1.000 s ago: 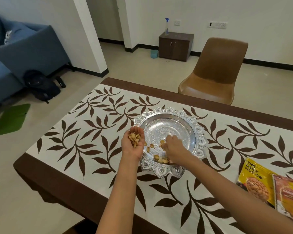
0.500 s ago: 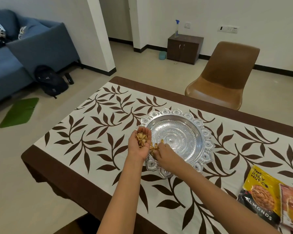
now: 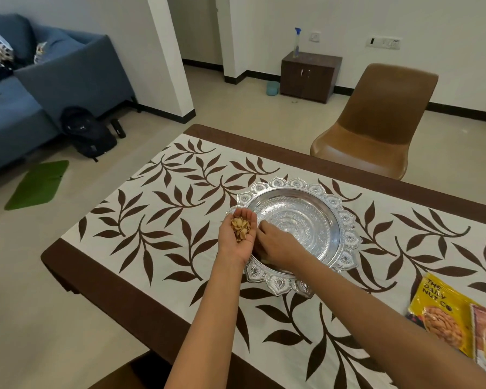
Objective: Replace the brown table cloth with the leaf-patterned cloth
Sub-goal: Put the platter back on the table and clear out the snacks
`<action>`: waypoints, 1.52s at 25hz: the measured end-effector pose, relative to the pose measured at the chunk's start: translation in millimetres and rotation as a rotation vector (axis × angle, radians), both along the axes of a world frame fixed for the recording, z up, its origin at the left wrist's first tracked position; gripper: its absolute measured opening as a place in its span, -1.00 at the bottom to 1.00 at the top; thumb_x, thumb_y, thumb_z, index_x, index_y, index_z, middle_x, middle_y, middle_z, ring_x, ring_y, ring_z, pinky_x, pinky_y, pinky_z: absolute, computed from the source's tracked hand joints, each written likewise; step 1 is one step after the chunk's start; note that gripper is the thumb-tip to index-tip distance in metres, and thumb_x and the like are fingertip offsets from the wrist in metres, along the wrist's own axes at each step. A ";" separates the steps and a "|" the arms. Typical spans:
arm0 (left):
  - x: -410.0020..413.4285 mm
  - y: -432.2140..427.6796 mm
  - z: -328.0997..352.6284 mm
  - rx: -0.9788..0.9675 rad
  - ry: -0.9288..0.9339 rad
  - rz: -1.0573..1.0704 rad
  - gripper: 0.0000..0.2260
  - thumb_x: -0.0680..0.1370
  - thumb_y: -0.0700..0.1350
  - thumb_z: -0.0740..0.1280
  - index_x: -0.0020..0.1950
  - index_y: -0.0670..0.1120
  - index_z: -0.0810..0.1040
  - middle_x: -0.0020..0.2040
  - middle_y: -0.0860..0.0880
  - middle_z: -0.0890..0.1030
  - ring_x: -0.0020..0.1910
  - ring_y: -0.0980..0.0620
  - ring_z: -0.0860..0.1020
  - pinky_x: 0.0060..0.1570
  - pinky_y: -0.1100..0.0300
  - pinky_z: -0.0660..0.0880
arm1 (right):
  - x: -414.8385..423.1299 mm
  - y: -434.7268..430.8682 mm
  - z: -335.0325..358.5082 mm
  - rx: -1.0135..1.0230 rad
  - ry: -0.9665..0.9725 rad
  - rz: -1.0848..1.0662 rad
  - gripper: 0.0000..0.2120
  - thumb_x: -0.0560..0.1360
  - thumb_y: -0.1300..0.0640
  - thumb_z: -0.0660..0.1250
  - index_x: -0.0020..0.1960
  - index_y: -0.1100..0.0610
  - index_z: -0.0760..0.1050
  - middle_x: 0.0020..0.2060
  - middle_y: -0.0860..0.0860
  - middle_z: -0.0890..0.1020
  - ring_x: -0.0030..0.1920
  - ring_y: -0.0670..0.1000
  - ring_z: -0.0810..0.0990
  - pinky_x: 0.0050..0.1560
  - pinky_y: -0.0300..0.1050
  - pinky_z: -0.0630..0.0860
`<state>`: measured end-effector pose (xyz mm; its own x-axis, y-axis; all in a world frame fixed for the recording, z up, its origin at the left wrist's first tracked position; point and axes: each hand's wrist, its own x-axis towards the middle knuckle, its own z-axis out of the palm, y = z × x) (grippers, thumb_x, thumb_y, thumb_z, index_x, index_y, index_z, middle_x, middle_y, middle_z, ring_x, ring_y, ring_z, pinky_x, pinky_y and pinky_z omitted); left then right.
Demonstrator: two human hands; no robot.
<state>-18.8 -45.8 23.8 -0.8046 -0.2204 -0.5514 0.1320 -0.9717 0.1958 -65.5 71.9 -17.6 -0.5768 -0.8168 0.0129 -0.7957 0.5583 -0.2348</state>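
Note:
A white cloth with brown leaves (image 3: pixel 163 209) covers the table, and a brown cloth (image 3: pixel 101 293) shows as a border around it. On the leaf cloth stands an ornate silver bowl (image 3: pixel 345 237). My left hand (image 3: pixel 237 237) is palm up at the bowl's left rim, cupping a pile of nut shells (image 3: pixel 239 227). My right hand (image 3: pixel 275 245) reaches down into the near left part of the bowl, fingers curled; what it holds is hidden.
Two nut packets (image 3: pixel 443 318) lie at the table's right edge. A brown chair (image 3: pixel 376 119) stands behind the table. On the floor to the left are a black backpack (image 3: pixel 87 130), a green mat (image 3: pixel 37 183) and a blue sofa (image 3: pixel 40 80). A small cabinet (image 3: pixel 309 75) stands at the far wall.
The shells seen in the bowl earlier are gone from its visible part, and the pile in my left palm has grown. My right hand stayed at the bowl's near left side.

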 end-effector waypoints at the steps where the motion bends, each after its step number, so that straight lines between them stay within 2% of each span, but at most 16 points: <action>1: 0.0 0.1 -0.4 -0.005 -0.003 -0.001 -0.75 0.63 -0.14 0.16 -0.14 -0.20 0.54 -0.24 -0.11 0.59 -0.15 0.01 0.57 -0.06 0.08 0.60 | -1.5 0.4 2.2 0.048 0.043 0.013 -0.60 0.58 -0.07 0.14 0.25 0.20 0.36 0.05 0.11 0.43 -0.05 0.06 0.46 -0.25 -0.06 0.44; 4: 0.6 -0.1 -1.2 -0.024 -0.001 -0.006 -0.75 0.63 -0.14 0.16 -0.13 -0.20 0.56 -0.23 -0.12 0.60 -0.15 0.01 0.58 -0.04 0.07 0.60 | 2.1 -7.3 7.4 0.164 0.106 -0.026 -0.70 0.60 0.04 0.16 0.22 0.23 0.35 0.03 0.14 0.46 -0.10 0.13 0.53 -0.27 -0.03 0.47; 6: 0.7 -0.8 -1.9 -0.039 0.001 -0.014 -0.74 0.64 -0.13 0.16 -0.11 -0.21 0.57 -0.20 -0.12 0.61 -0.13 0.00 0.60 -0.02 0.06 0.60 | 2.4 -11.0 5.3 0.128 0.083 -0.121 -0.74 0.61 0.07 0.15 0.19 0.23 0.35 -0.01 0.14 0.47 -0.14 0.13 0.55 -0.30 -0.05 0.41; 8: 0.4 -0.2 -2.9 -0.049 -0.007 -0.014 -0.73 0.64 -0.12 0.15 -0.08 -0.21 0.58 -0.17 -0.13 0.63 -0.10 -0.01 0.61 -0.02 0.06 0.59 | 1.2 -11.2 8.7 -0.176 -0.122 -0.339 -0.80 0.61 0.09 0.13 0.03 0.23 0.40 -0.12 0.14 0.50 -0.22 0.08 0.52 -0.31 -0.10 0.42; 10: 0.0 5.2 -3.2 -0.047 -0.011 0.006 -0.70 0.65 -0.09 0.13 -0.05 -0.22 0.58 -0.12 -0.13 0.63 -0.05 -0.02 0.61 0.01 0.08 0.59 | -0.9 -10.3 17.3 -0.639 -0.466 -0.600 -0.77 0.59 0.15 0.16 -0.21 0.20 0.40 -0.33 0.09 0.48 -0.36 0.00 0.44 -0.44 -0.25 0.39; 12: -3.4 16.8 -2.4 -0.074 -0.016 0.034 -0.66 0.66 -0.05 0.11 -0.04 -0.21 0.60 -0.11 -0.12 0.64 -0.03 -0.01 0.61 0.07 0.12 0.58 | -0.8 -13.7 28.4 -1.022 -0.807 -0.805 -0.73 0.54 0.19 0.18 -0.34 0.13 0.33 -0.46 0.02 0.37 -0.48 -0.04 0.32 -0.55 -0.26 0.29; 14: -8.6 33.1 -1.5 -0.155 -0.037 0.057 -0.65 0.66 -0.03 0.10 -0.04 -0.18 0.60 -0.11 -0.09 0.64 -0.05 0.03 0.60 0.05 0.19 0.54 | 2.1 -18.8 36.6 -1.247 -1.067 -0.931 -0.72 0.49 0.21 0.17 -0.39 0.07 0.28 -0.50 -0.01 0.32 -0.49 -0.05 0.26 -0.53 -0.22 0.23; 15: -10.9 42.1 -1.6 -0.205 -0.050 0.065 -0.67 0.66 -0.04 0.10 -0.05 -0.17 0.60 -0.11 -0.08 0.63 -0.08 0.05 0.60 0.02 0.22 0.54 | 4.6 -19.5 37.2 -1.294 -1.090 -0.974 -0.72 0.48 0.21 0.17 -0.40 0.05 0.28 -0.50 -0.01 0.32 -0.47 -0.04 0.26 -0.49 -0.19 0.24; 17: -13.4 59.5 -0.8 -0.302 -0.069 0.040 -0.70 0.65 -0.03 0.13 -0.06 -0.14 0.60 -0.14 -0.05 0.62 -0.15 0.07 0.59 -0.08 0.24 0.54 | 13.0 -13.8 39.1 -1.287 -1.024 -1.012 -0.77 0.47 0.20 0.16 -0.36 0.06 0.34 -0.44 0.01 0.39 -0.38 -0.02 0.35 -0.38 -0.13 0.32; 20: -10.6 86.3 -3.7 -0.435 -0.075 -0.058 -0.68 0.64 0.01 0.15 -0.04 -0.13 0.61 -0.15 -0.06 0.64 -0.14 0.02 0.62 -0.10 0.17 0.54 | 25.6 5.2 43.6 -1.243 -0.946 -0.989 -0.82 0.49 0.17 0.17 -0.23 0.17 0.49 -0.31 0.08 0.57 -0.26 0.02 0.55 -0.24 -0.05 0.50; 23: -6.0 116.7 -4.3 -0.493 -0.070 -0.102 -0.68 0.64 -0.01 0.14 -0.04 -0.14 0.62 -0.16 -0.07 0.66 -0.14 0.01 0.63 -0.11 0.17 0.54 | 35.9 34.5 54.7 -1.309 -0.945 -0.979 -0.79 0.52 0.21 0.17 -0.22 0.15 0.54 -0.30 0.01 0.62 -0.20 -0.02 0.61 -0.24 -0.17 0.53; 27: 1.0 172.7 1.3 -0.530 -0.051 -0.184 -0.68 0.64 -0.03 0.16 -0.06 -0.15 0.63 -0.14 -0.10 0.67 -0.11 -0.02 0.63 -0.09 0.15 0.55 | 49.2 88.2 65.0 -1.435 -0.883 -1.014 -0.79 0.57 0.28 0.13 -0.15 0.25 0.50 -0.34 0.02 0.57 -0.29 -0.10 0.56 -0.35 -0.34 0.48; 31: 12.8 251.2 6.9 -0.561 -0.013 -0.348 -0.72 0.62 -0.06 0.18 -0.08 -0.14 0.64 -0.15 -0.09 0.67 -0.12 0.00 0.63 -0.11 0.17 0.55 | 57.9 166.9 52.6 -1.391 -0.692 -1.169 -0.76 0.54 0.18 0.16 -0.18 0.12 0.57 -0.22 0.01 0.65 -0.12 0.01 0.62 -0.09 -0.08 0.56; 34: 30.9 328.4 2.6 -0.597 0.007 -0.489 -0.73 0.61 -0.05 0.22 -0.12 -0.12 0.65 -0.18 -0.08 0.67 -0.12 -0.01 0.62 -0.10 0.15 0.54 | 81.1 246.2 46.9 -1.399 -0.555 -1.299 -0.74 0.53 0.17 0.15 -0.21 0.05 0.57 -0.23 0.01 0.63 -0.12 0.02 0.61 -0.04 0.08 0.55; 36: 50.2 382.9 -3.3 -0.653 0.010 -0.598 -0.71 0.62 -0.02 0.20 -0.10 -0.12 0.65 -0.18 -0.06 0.67 -0.12 0.00 0.63 -0.10 0.15 0.54 | 107.9 298.9 48.1 -1.438 -0.503 -1.356 -0.70 0.56 0.19 0.11 -0.23 0.04 0.54 -0.26 -0.04 0.61 -0.17 -0.07 0.57 0.02 0.08 0.48; 38: 80.2 444.2 -9.1 -0.695 0.024 -0.714 -0.72 0.63 -0.04 0.18 -0.09 -0.13 0.63 -0.18 -0.06 0.67 -0.15 0.03 0.63 -0.15 0.19 0.53 | 144.5 355.8 46.4 -1.487 -0.473 -1.435 -0.66 0.60 0.22 0.06 -0.27 0.02 0.45 -0.29 -0.09 0.55 -0.25 -0.18 0.48 0.09 -0.03 0.37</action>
<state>61.4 398.4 14.7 -0.8835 0.0519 -0.4655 -0.4277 -0.4948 0.7565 79.0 427.8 28.8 -0.7899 0.5710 -0.2236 0.1499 -0.1737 -0.9733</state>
